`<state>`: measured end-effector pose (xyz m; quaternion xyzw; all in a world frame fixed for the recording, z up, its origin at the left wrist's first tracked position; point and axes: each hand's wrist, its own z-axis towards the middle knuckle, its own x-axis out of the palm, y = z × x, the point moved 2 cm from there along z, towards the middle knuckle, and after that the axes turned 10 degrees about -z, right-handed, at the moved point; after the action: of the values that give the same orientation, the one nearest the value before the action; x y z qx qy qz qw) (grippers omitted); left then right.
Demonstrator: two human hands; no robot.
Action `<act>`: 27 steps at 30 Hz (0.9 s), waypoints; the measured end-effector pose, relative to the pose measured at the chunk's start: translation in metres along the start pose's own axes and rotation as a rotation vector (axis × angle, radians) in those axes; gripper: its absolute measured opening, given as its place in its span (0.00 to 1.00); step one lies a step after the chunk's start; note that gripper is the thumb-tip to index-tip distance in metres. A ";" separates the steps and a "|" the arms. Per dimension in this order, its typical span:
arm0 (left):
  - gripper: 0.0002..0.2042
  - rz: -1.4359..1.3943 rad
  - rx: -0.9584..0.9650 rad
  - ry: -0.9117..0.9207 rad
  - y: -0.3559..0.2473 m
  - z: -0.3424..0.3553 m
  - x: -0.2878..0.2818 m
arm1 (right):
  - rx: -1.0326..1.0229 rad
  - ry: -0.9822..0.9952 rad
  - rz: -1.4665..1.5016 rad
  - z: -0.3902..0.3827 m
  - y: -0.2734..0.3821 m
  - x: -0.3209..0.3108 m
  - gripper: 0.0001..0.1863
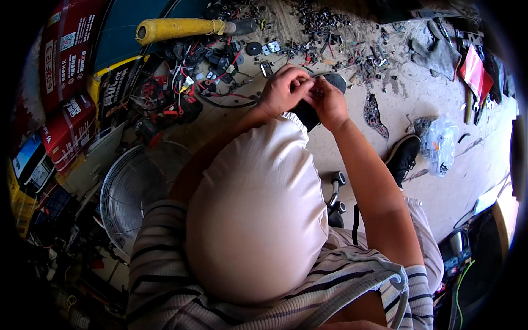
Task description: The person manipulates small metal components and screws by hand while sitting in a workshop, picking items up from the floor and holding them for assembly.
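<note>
My left hand (283, 91) and my right hand (330, 103) meet above the dark shoe (334, 81) at the end of my raised, beige-trousered leg (258, 209). The fingers of both are bent and pressed together at the tips. Whatever sits between them is too small to make out. Just beyond the left hand, a small metal frame-shaped part (266, 69) lies on the floor. Cables and dark electrical parts (220, 69) are heaped to its left.
A thick yellow handle (181, 30) with a grey end lies at far left, near red boxes (69, 60). Small scraps (324, 33) litter the far floor. A round wire-like guard (132, 190) stands left; a clear plastic bag (441, 146) lies right, beside my other shoe (404, 157).
</note>
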<state>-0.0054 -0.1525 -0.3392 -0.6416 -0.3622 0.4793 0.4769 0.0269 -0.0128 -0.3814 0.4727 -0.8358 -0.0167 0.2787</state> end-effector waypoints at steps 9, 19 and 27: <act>0.04 0.395 -0.046 -0.270 0.068 0.030 -0.019 | 0.021 -0.009 0.005 -0.004 0.003 0.004 0.16; 0.03 0.431 -0.067 -0.223 0.075 0.038 -0.020 | 0.011 0.000 0.011 -0.005 0.004 0.005 0.15; 0.04 0.490 -0.080 -0.196 0.076 0.038 -0.020 | 0.016 -0.003 0.002 -0.005 0.004 0.007 0.15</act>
<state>-0.0467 -0.1820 -0.4099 -0.6789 -0.2593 0.6256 0.2836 0.0240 -0.0147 -0.3727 0.4741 -0.8369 -0.0105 0.2735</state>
